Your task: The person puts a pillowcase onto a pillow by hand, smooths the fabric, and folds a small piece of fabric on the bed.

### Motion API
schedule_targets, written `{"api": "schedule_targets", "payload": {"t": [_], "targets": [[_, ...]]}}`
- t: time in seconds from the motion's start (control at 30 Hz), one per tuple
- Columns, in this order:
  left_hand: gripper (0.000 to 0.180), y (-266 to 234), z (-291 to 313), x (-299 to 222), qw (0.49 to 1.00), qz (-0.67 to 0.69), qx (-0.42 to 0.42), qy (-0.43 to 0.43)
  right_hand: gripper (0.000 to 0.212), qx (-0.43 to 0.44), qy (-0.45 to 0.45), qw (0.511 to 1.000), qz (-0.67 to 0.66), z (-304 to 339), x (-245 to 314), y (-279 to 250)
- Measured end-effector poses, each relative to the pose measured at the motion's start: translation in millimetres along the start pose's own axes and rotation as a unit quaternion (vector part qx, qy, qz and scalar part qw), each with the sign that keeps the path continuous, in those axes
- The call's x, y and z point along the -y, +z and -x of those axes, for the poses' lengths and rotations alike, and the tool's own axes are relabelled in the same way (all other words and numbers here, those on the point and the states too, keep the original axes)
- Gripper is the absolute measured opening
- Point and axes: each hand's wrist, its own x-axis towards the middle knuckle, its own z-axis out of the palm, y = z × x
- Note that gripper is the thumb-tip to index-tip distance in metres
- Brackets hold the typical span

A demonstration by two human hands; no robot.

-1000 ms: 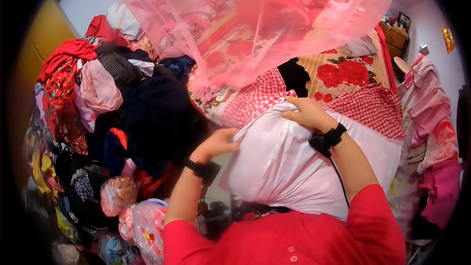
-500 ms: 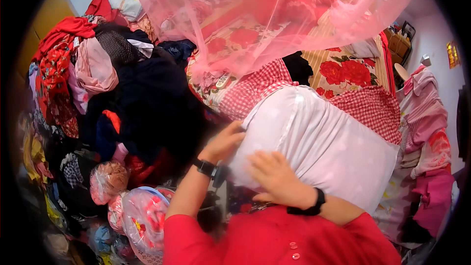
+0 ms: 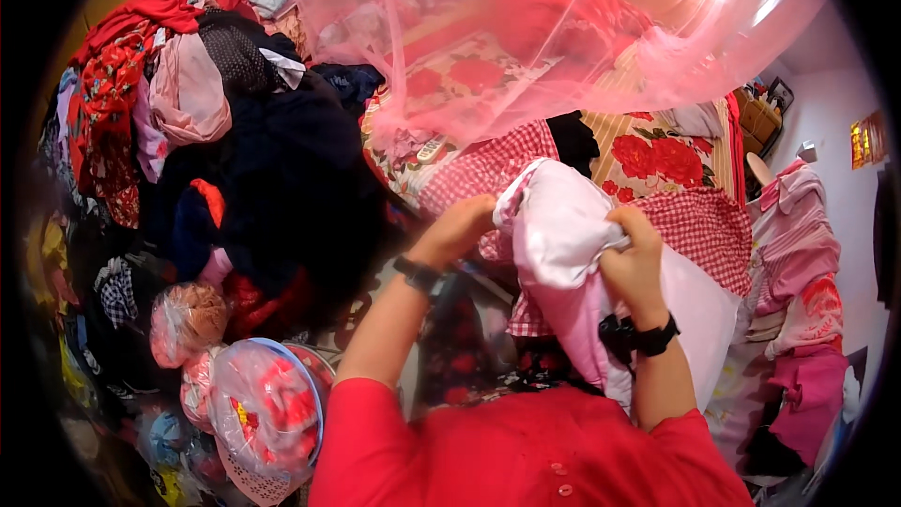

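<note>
In front of me a white pillow [image 3: 582, 225] with a pinkish cover is tilted and bunched, its near end raised off the bed. My left hand [image 3: 466, 228] is closed on its left edge, near the open-looking rim of the cover. Higher on the right, my right hand [image 3: 631, 258] has gathered a fold of the same white cloth in its closed fingers. Beneath and behind the pillow lies red-and-white checked cloth [image 3: 694, 225], spread on a flowered bed sheet [image 3: 657, 145].
Pink netting [image 3: 469, 47] hangs over the bed's far part. At the left is a heap of dark and red clothes [image 3: 272, 169]. Bagged items sit by a blue-rimmed basket [image 3: 314, 404]. Folded pink clothes [image 3: 798, 235] are stacked at the right.
The pillow, flat and wide before, is now lifted and folded at its left end. My right hand has moved right and up, from lying open on it to gripping its cloth; my left moved slightly up.
</note>
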Motion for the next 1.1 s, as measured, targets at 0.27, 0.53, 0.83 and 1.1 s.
{"api": "schedule_targets", "payload": {"t": [0.27,0.53,0.83,1.1], "targets": [[0.019,35,2,29,0.982,-0.179,-0.041,-0.053,0.024,-0.033,0.077,0.995,-0.056,-20,-35,-18],[0.018,44,24,26,0.973,0.212,-0.085,0.018,0.031,0.002,0.054,0.998,-0.025,-17,-23,-7],[0.009,96,34,12,0.982,-0.018,-0.181,0.045,0.025,0.088,-0.083,0.982,0.146,19,-8,35],[0.014,107,59,26,0.911,-0.362,-0.18,0.078,0.024,0.199,-0.028,0.979,-0.044,25,-23,76]]}}
